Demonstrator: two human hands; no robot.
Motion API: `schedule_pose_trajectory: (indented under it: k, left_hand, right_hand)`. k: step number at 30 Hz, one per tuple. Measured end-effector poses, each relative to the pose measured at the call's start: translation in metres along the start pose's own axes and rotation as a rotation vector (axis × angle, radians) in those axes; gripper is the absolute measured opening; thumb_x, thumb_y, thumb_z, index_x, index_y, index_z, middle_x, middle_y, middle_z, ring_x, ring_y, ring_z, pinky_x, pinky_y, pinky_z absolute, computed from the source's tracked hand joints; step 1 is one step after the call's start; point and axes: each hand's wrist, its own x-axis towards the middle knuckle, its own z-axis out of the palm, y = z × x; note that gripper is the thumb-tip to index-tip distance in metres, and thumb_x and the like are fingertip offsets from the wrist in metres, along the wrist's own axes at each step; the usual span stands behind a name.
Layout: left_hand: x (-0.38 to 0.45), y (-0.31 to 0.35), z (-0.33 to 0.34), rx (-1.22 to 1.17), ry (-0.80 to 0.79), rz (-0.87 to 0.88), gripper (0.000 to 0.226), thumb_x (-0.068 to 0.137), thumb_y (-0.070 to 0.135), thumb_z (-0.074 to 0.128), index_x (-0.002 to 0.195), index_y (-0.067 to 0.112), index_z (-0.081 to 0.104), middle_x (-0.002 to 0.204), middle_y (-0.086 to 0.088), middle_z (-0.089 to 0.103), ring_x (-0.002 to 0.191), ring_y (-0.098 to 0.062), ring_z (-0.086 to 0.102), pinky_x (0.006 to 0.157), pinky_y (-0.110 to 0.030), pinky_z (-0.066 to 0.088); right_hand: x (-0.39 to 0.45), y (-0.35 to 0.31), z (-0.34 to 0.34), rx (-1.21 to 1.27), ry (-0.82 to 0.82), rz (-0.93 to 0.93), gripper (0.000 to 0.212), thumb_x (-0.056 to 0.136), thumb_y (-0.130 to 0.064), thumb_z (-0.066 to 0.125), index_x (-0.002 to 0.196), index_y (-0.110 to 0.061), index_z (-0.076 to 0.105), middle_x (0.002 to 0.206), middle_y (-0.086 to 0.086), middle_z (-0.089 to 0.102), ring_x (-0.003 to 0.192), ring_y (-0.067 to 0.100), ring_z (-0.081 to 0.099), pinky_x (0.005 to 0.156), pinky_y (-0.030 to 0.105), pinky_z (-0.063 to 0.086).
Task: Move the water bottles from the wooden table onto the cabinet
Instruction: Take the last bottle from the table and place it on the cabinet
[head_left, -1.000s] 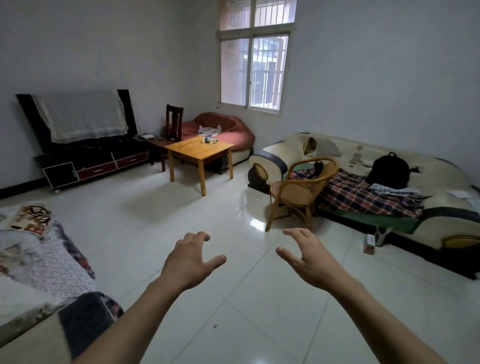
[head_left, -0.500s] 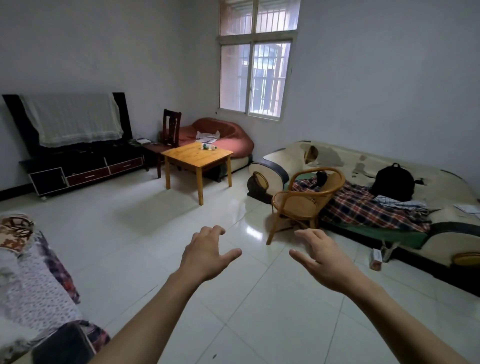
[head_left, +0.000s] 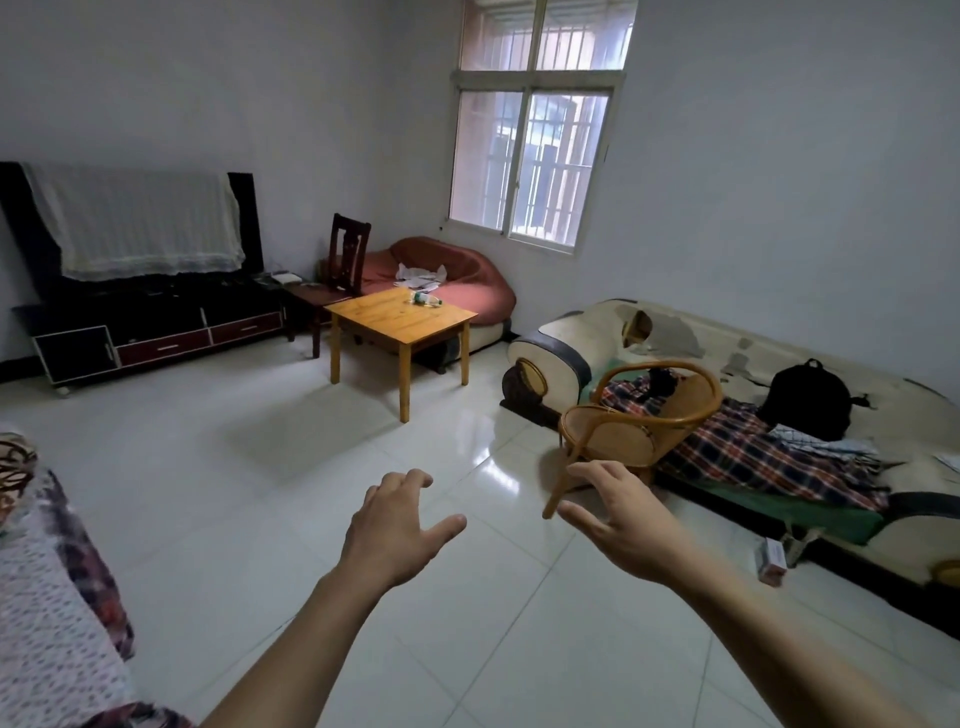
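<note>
Small clear water bottles (head_left: 426, 299) lie on the far part of a light wooden table (head_left: 384, 322) across the room. A long black cabinet (head_left: 156, 322) with red drawers stands against the left wall, its back draped with a white cloth. My left hand (head_left: 395, 525) and my right hand (head_left: 623, 519) are stretched out in front of me over the white tiled floor, fingers spread and holding nothing. Both hands are far from the table and the cabinet.
A rattan chair (head_left: 639, 421) stands just beyond my right hand, in front of a worn sofa (head_left: 571, 338) with a plaid blanket and a black backpack (head_left: 808, 400). A dark wooden chair (head_left: 348, 260) and a red seat (head_left: 457, 275) sit behind the table. A covered couch (head_left: 47, 597) is at my left.
The view has moved forward and slightly left: the table, cabinet and rattan chair appear nearer. Both hands stay outstretched and empty.
</note>
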Motion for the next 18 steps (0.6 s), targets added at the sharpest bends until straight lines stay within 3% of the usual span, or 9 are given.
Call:
schedule_pose_trajectory:
  k: [9, 18]
  left_hand:
    - [0.077, -0.019, 0.018, 0.008, -0.034, -0.02, 0.065, 0.081, 0.065, 0.063, 0.134, 0.033, 0.044, 0.14, 0.01, 0.045, 0.128, -0.014, 0.043, 0.098, -0.034, 0.044]
    - [0.241, 0.018, 0.027, 0.101, 0.004, 0.028, 0.066, 0.08, 0.064, 0.065, 0.134, 0.031, 0.047, 0.139, 0.008, 0.048, 0.127, -0.016, 0.044, 0.097, -0.032, 0.043]
  right_hand:
    - [0.089, 0.025, 0.021, 0.02, -0.004, -0.02, 0.064, 0.092, -0.061, 0.05, 0.146, -0.031, 0.038, 0.151, -0.006, 0.038, 0.135, 0.011, 0.04, 0.111, 0.036, 0.041]
    - [0.227, 0.084, 0.002, 0.122, 0.079, -0.016, 0.063, 0.092, -0.059, 0.051, 0.146, -0.029, 0.038, 0.148, -0.006, 0.041, 0.131, 0.011, 0.042, 0.108, 0.039, 0.045]
